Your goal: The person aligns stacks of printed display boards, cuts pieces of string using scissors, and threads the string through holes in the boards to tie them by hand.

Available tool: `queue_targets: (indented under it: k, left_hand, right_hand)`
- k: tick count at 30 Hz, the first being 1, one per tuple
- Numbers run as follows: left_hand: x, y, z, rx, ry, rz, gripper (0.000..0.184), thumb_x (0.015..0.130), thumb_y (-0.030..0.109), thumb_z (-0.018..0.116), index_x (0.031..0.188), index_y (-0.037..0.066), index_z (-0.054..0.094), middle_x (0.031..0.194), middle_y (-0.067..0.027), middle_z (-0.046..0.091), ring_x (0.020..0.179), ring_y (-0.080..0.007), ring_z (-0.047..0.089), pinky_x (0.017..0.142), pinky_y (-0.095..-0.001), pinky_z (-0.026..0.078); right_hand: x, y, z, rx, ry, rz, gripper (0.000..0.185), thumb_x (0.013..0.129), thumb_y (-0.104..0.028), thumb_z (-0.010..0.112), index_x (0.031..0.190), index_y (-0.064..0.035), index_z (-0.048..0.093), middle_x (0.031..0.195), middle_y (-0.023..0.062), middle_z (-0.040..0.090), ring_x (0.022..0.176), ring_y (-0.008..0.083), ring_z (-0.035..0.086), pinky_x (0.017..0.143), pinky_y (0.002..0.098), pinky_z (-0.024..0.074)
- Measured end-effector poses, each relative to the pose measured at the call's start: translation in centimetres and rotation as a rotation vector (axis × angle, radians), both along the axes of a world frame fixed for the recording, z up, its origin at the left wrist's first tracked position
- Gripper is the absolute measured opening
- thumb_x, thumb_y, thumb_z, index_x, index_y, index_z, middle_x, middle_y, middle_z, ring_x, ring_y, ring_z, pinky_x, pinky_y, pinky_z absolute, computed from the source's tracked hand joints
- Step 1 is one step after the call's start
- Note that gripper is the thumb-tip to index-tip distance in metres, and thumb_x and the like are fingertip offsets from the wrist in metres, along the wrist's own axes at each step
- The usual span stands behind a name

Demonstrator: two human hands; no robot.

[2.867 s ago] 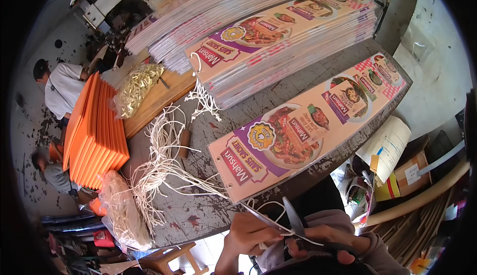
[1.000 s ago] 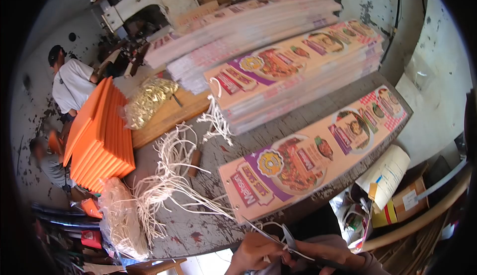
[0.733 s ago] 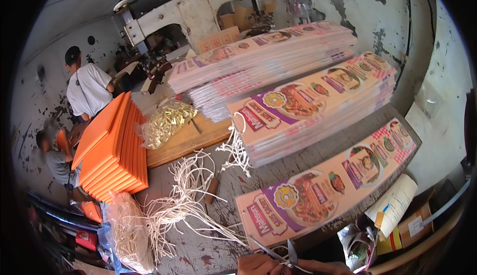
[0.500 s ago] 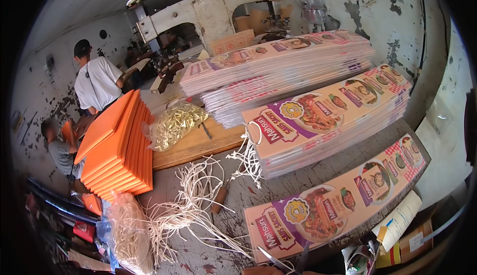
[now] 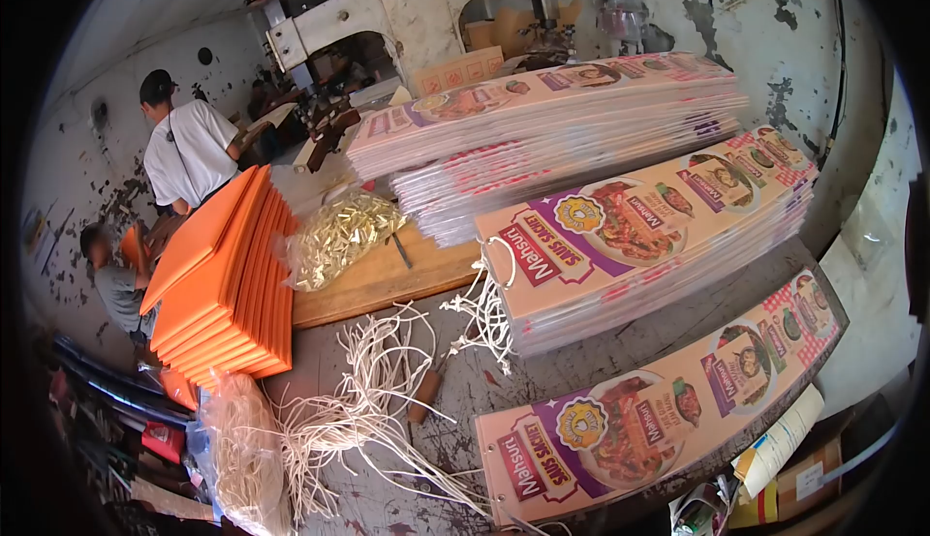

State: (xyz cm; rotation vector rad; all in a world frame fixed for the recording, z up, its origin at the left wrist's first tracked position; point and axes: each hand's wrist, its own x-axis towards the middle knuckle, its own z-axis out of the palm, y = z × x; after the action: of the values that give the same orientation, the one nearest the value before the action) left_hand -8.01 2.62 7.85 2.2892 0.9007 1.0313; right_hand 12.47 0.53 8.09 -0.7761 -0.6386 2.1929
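Neither of my hands shows; they are below the lower frame edge, and the scissors are out of sight too. A long printed card (image 5: pixel 620 436) with small holes at its left end lies on the worn grey table (image 5: pixel 455 367) at the front. Loose white cords (image 5: pixel 363 420) are spread left of it, some running to its lower left corner. Behind it, a tall stack of similar cards (image 5: pixel 644 226) has knotted cords (image 5: pixel 484 315) hanging from its left end. A brown cylinder (image 5: pixel 424 396) rests beside the loose cords.
More stacked cards (image 5: pixel 542 120) stand behind. Orange folded pieces (image 5: pixel 218 284), a bag of gold-coloured clips (image 5: pixel 344 241) on a wooden board (image 5: pixel 387 279) and a bag of cord (image 5: pixel 244 454) are at left. Two people (image 5: pixel 186 153) are farther back. A rolled paper (image 5: pixel 780 444) is at right.
The view has tilted upward, so the table things sit lower in the frame. My hands and the scissors, seen earlier at the bottom, have dropped out of view.
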Motion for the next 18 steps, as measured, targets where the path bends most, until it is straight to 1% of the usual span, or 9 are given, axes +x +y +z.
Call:
queue_targets:
  k: [7, 9, 11, 12, 13, 14, 15, 17, 18]
  left_hand:
    - [-0.5, 0.0, -0.4, 0.003, -0.007, -0.064, 0.015, 0.069, 0.017, 0.067, 0.070, 0.006, 0.058, 0.062, -0.0082, 0.052, 0.054, -0.0254, 0.055, 0.047, -0.0349, 0.042]
    - [-0.9, 0.1, -1.2, -0.053, -0.017, -0.059, 0.013, 0.069, 0.016, 0.066, 0.071, 0.006, 0.058, 0.062, -0.0090, 0.051, 0.055, -0.0272, 0.054, 0.048, -0.0357, 0.042]
    - [-1.4, -0.1, -2.6, -0.068, -0.020, -0.067, 0.015, 0.076, 0.019, 0.063, 0.074, 0.006, 0.057, 0.061, -0.0083, 0.052, 0.051, -0.0260, 0.052, 0.050, -0.0358, 0.042]
    - [-1.2, -0.5, -2.7, -0.069, -0.188, -0.074, 0.008, 0.076, 0.011, 0.061, 0.078, 0.004, 0.058, 0.064, -0.0087, 0.056, 0.054, -0.0256, 0.056, 0.050, -0.0333, 0.044]
    - [-0.6, 0.0, -2.0, -0.056, -0.358, -0.078, 0.006, 0.076, 0.002, 0.060, 0.082, 0.003, 0.059, 0.067, -0.0092, 0.060, 0.057, -0.0253, 0.060, 0.050, -0.0308, 0.046]
    - [-0.5, -0.2, -1.2, -0.139, -0.358, -0.016, 0.002, 0.081, 0.003, 0.055, 0.081, 0.002, 0.057, 0.064, -0.0087, 0.058, 0.054, -0.0231, 0.059, 0.049, -0.0292, 0.045]
    - [-0.4, -1.7, -1.5, -0.572, -0.496, 0.086, 0.028, 0.087, 0.024, 0.050, 0.073, 0.000, 0.055, 0.063, -0.0070, 0.058, 0.054, -0.0149, 0.055, 0.051, -0.0262, 0.044]
    - [0.0, -2.1, -0.4, -0.756, -0.551, 0.139, 0.042, 0.086, 0.038, 0.051, 0.070, -0.001, 0.052, 0.060, -0.0057, 0.053, 0.050, -0.0123, 0.048, 0.045, -0.0238, 0.037]
    - [-0.1, -2.4, -0.8, -0.762, -0.545, 0.132, 0.042, 0.086, 0.038, 0.051, 0.070, -0.001, 0.052, 0.060, -0.0057, 0.053, 0.050, -0.0123, 0.048, 0.045, -0.0238, 0.037]
  right_hand:
    - [-0.3, -0.9, 0.6, 0.031, 0.003, 0.070, 0.083, 0.067, -0.042, 0.071, 0.128, 0.0015, 0.034, 0.113, 0.0103, 0.042, 0.099, 0.0183, 0.042, 0.086, 0.0295, 0.0328]
    - [-0.6, -1.8, 0.9, 0.056, 0.002, 0.097, 0.083, 0.067, -0.042, 0.070, 0.127, 0.0014, 0.035, 0.113, 0.0102, 0.042, 0.099, 0.0182, 0.042, 0.086, 0.0294, 0.0328]
    - [-0.9, -3.1, 1.2, 0.068, 0.004, 0.110, 0.083, 0.067, -0.042, 0.070, 0.127, 0.0014, 0.035, 0.113, 0.0101, 0.042, 0.098, 0.0182, 0.042, 0.086, 0.0294, 0.0328]
    - [-1.1, -3.7, 1.3, 0.071, 0.017, 0.111, 0.083, 0.067, -0.043, 0.070, 0.127, 0.0013, 0.035, 0.112, 0.0101, 0.042, 0.098, 0.0182, 0.042, 0.086, 0.0293, 0.0328]
    - [-1.4, -4.3, 1.4, 0.078, 0.013, 0.110, 0.082, 0.067, -0.043, 0.070, 0.127, 0.0013, 0.035, 0.112, 0.0100, 0.042, 0.098, 0.0182, 0.042, 0.086, 0.0293, 0.0328]
    - [-1.7, -4.9, 1.6, 0.076, 0.031, 0.097, 0.082, 0.067, -0.043, 0.070, 0.127, 0.0012, 0.035, 0.111, 0.0098, 0.042, 0.098, 0.0182, 0.042, 0.086, 0.0295, 0.0323]
    - [-2.0, -5.5, 1.8, 0.075, 0.049, 0.083, 0.082, 0.067, -0.044, 0.070, 0.126, 0.0011, 0.036, 0.111, 0.0095, 0.042, 0.098, 0.0183, 0.042, 0.086, 0.0297, 0.0319]
    - [-3.1, -6.0, 2.3, 0.106, 0.125, 0.038, 0.082, 0.066, -0.046, 0.069, 0.125, 0.0006, 0.036, 0.108, 0.0085, 0.041, 0.097, 0.0185, 0.040, 0.087, 0.0304, 0.0303]
    - [-3.5, -6.2, 2.5, 0.123, 0.164, 0.015, 0.082, 0.066, -0.047, 0.069, 0.125, 0.0004, 0.036, 0.106, 0.0080, 0.041, 0.097, 0.0185, 0.040, 0.087, 0.0308, 0.0294]
